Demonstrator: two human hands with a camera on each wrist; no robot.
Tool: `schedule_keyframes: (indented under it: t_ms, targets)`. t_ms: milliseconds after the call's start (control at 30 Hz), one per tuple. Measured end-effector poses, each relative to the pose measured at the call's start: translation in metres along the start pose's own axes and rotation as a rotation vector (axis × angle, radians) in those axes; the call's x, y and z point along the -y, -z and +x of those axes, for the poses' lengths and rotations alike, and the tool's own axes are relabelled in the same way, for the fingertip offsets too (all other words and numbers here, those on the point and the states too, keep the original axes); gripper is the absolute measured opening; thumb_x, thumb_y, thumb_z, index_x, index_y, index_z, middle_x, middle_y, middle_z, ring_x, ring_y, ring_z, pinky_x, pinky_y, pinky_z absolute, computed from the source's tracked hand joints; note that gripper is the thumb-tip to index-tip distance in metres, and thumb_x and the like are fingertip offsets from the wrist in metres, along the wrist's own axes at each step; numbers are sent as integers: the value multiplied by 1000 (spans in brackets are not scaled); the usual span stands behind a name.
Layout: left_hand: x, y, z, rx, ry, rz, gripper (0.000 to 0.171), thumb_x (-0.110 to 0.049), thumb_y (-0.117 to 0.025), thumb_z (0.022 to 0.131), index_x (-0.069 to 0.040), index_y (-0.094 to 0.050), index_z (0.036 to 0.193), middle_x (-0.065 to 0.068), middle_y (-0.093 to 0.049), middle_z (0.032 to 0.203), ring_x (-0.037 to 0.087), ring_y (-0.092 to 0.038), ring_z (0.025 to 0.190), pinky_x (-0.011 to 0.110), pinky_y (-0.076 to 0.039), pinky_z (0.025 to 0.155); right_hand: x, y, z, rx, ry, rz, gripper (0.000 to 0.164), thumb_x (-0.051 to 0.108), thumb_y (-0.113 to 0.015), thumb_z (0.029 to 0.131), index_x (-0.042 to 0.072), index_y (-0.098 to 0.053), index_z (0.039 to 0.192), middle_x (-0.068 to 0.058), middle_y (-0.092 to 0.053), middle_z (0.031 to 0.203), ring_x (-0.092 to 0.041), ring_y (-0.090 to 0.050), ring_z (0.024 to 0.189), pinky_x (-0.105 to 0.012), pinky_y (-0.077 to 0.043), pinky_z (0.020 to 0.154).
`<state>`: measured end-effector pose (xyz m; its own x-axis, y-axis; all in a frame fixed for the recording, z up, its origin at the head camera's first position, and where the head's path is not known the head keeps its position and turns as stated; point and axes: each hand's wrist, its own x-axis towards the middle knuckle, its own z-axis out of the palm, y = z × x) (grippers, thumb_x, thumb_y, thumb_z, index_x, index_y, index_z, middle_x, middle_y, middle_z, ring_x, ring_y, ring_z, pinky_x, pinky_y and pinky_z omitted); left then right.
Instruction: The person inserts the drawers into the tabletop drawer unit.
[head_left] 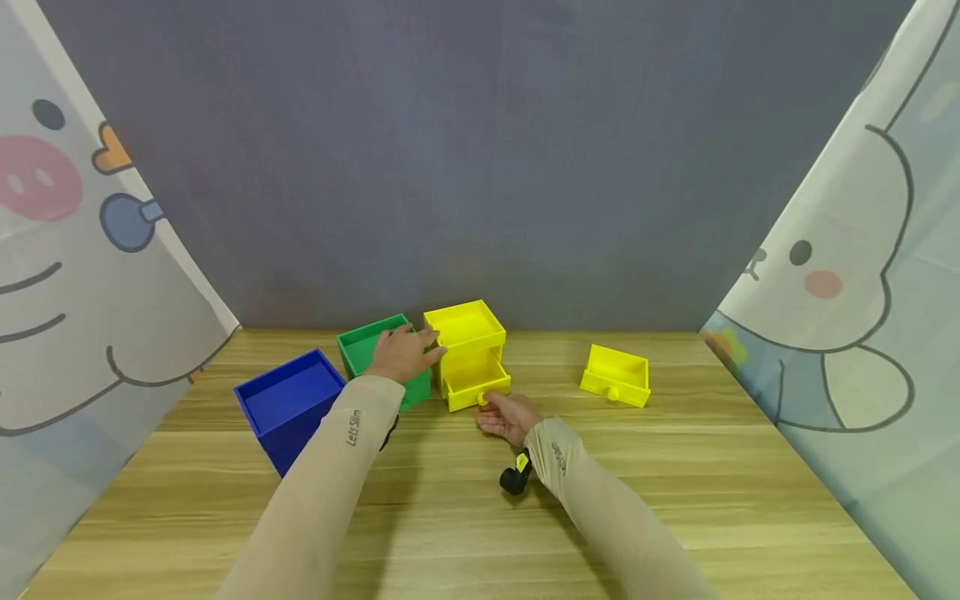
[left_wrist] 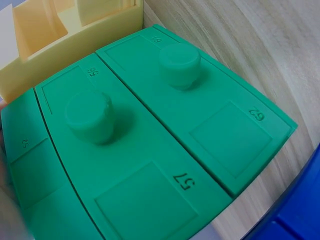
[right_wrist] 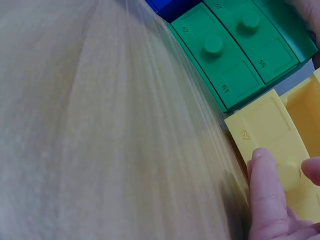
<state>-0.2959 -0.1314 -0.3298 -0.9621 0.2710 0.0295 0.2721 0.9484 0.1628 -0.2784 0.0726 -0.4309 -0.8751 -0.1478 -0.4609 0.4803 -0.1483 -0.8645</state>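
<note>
A yellow two-tier drawer cabinet stands at the table's back middle, its upper bay without a drawer. Its lower yellow drawer is slid partly out. My right hand is at that drawer's front, thumb and index finger on either side of the round knob. With fingers spread, my left hand reaches over a green drawer cabinet, fingertips at the yellow cabinet's left side. In the left wrist view, the green drawer fronts show round knobs.
A blue box-shaped cabinet stands left of the green one. A separate yellow drawer lies on the wooden table to the right, knob facing me. A grey cloth wall rises behind the table, with printed cloth at both sides.
</note>
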Motion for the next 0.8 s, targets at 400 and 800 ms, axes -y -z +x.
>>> schedule_keyframes:
  t_ms: [400, 800]
  targets:
    - [1, -2, -1, 1, 11, -7, 52, -43, -46, 100, -13, -47, 143, 7, -43, 147, 39, -35, 135, 56, -29, 105, 2, -7, 1, -31, 34, 50, 18, 7, -52, 97, -9, -59, 101, -8, -63, 66, -11, -64, 56, -22, -56, 58]
    - [0, -2, 1, 0, 8, -7, 53, -44, -46, 100, -14, -46, 144, 5, -42, 148, 39, -34, 136, 56, -29, 106, 5, -12, 11, -82, 56, 97, 16, 3, -55, 97, -12, -59, 103, -8, -65, 64, -11, -65, 56, -22, -56, 58]
